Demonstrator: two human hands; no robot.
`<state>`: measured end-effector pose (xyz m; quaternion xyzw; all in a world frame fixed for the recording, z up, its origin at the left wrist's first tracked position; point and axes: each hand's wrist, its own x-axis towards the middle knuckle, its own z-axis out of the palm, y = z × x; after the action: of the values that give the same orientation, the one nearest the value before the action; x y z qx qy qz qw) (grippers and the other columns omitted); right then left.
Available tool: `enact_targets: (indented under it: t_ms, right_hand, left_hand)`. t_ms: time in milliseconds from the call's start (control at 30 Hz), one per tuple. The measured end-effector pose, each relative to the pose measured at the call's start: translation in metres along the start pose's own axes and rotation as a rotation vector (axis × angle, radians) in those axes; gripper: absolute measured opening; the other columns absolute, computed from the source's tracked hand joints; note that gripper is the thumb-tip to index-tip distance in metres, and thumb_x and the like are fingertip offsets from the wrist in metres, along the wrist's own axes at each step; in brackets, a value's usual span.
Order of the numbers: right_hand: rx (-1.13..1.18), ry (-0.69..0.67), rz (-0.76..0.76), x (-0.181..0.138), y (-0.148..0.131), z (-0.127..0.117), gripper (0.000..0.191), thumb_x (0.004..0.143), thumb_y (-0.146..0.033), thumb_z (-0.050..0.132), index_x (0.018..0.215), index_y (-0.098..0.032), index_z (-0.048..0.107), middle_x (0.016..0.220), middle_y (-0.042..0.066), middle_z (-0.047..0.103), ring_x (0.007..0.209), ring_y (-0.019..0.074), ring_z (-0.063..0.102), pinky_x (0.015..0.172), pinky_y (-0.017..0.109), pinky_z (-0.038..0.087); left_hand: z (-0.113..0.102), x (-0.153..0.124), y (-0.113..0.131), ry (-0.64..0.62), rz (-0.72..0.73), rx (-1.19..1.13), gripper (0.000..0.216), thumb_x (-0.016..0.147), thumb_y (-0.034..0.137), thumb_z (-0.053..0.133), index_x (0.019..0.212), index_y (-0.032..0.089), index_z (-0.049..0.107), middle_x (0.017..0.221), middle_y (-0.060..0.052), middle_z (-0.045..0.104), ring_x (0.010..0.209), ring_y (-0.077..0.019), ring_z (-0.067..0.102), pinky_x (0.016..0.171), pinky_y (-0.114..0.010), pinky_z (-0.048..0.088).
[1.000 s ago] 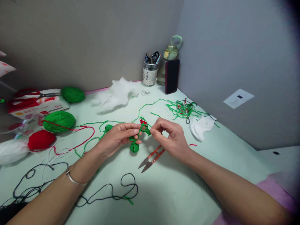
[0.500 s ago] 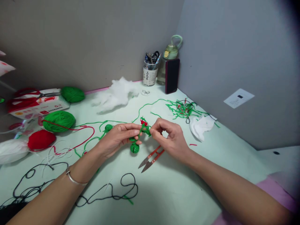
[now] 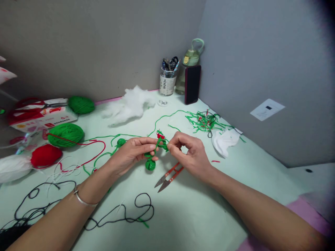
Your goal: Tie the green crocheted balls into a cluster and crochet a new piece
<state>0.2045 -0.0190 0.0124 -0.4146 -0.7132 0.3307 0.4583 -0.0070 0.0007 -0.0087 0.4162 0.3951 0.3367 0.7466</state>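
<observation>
Above the tabletop [image 3: 188,219], left hand [image 3: 132,153] and right hand [image 3: 190,153] pinch green yarnwork [image 3: 163,144] — nubby; round ball [image 3: 150,165] below.

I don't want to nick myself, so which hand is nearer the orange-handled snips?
Right. Your right hand covers the handle end of the snips; I can't tell if they touch. Your left hand is farther off, left of the blades, holding the green crochet piece.

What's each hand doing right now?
Left hand: closed, holding the green and red yarn piece.
Right hand: pinched closed at its edge; exact grip unclear.
</observation>
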Motion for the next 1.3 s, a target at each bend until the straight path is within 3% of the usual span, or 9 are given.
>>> enact_targets:
  t_ms: [367, 600, 800, 967, 1300]
  right_hand:
    - [-0.087, 0.022, -0.074, -0.003, -0.001, 0.004, 0.021, 0.084, -0.008, 0.055, 0.067, -0.019, 0.050, 0.063, -0.004, 0.049, 0.055, 0.0083, 0.042, 0.054, 0.023, 0.035]
    - [-0.084, -0.034, -0.054, -0.009, 0.005, 0.013, 0.020, 0.090, -0.014, 0.057, 0.071, -0.019, 0.055, 0.067, -0.002, 0.053, 0.060, 0.0101, 0.046, 0.056, 0.025, 0.035]
    - [0.054, -0.018, 0.080, -0.006, 0.005, 0.013, 0.017, 0.090, -0.020, 0.061, 0.073, -0.018, 0.064, 0.067, -0.001, 0.059, 0.059, 0.0104, 0.048, 0.057, 0.024, 0.039]
    - [0.176, 0.004, 0.210, -0.001, 0.006, 0.012, 0.015, 0.087, -0.027, 0.065, 0.075, -0.018, 0.068, 0.064, -0.002, 0.060, 0.056, 0.0100, 0.046, 0.053, 0.023, 0.038]
    - [0.147, -0.101, 0.262, -0.002, 0.005, 0.010, 0.021, 0.089, -0.028, 0.060, 0.073, -0.017, 0.062, 0.060, -0.004, 0.050, 0.056, 0.0090, 0.041, 0.054, 0.023, 0.034]
  left_hand:
    - [0.003, -0.001, 0.003, -0.032, -0.003, -0.005, 0.023, 0.077, 0.026, 0.081, 0.098, 0.017, 0.078, 0.091, -0.004, 0.074, 0.067, -0.0122, 0.067, 0.070, -0.026, 0.055]
    - [0.010, -0.001, 0.000, -0.005, -0.020, -0.008, 0.022, 0.071, 0.025, 0.086, 0.087, 0.015, 0.076, 0.079, -0.002, 0.071, 0.063, -0.0114, 0.066, 0.064, -0.024, 0.053]
    - [0.017, -0.003, 0.001, 0.023, 0.018, -0.005, 0.028, 0.074, 0.025, 0.084, 0.098, 0.016, 0.073, 0.084, -0.002, 0.072, 0.066, -0.0114, 0.065, 0.065, -0.024, 0.052]
    - [0.018, -0.004, 0.002, 0.011, 0.067, -0.056, 0.020, 0.080, 0.026, 0.080, 0.092, 0.019, 0.067, 0.077, 0.001, 0.069, 0.070, -0.0121, 0.066, 0.069, -0.024, 0.052]
    - [0.019, -0.004, 0.000, 0.103, 0.116, 0.007, 0.013, 0.080, 0.028, 0.078, 0.088, 0.018, 0.073, 0.079, 0.001, 0.068, 0.073, -0.0109, 0.059, 0.070, -0.023, 0.045]
